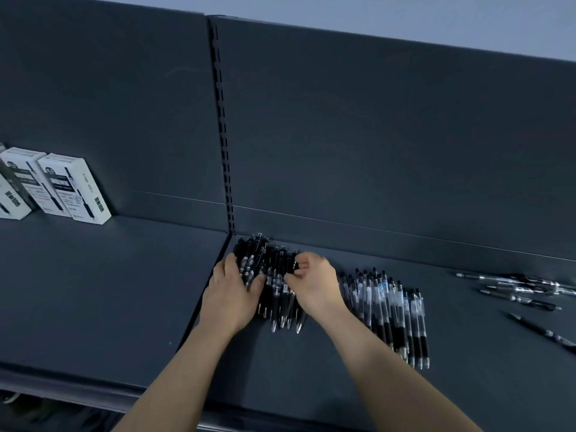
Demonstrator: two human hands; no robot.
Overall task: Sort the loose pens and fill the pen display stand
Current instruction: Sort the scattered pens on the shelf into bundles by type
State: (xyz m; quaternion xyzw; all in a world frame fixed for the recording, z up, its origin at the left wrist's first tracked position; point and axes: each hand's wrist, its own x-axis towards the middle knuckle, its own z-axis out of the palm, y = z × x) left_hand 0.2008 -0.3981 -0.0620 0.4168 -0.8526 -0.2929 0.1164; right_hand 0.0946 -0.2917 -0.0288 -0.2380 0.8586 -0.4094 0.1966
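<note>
A bunch of black pens lies on the dark shelf, close to the back panel, tips pointing toward me. My left hand presses against the bunch's left side, fingers curled over the pens. My right hand holds the bunch from the right, thumb and fingers pinched on pens near their middle. To the right, a row of clear-barrelled pens with black grips lies side by side. Several loose pens are scattered at the far right.
Three white pen boxes lean against the back panel on the left shelf section. A slotted upright divides the two back panels. The shelf's front edge runs along the bottom left.
</note>
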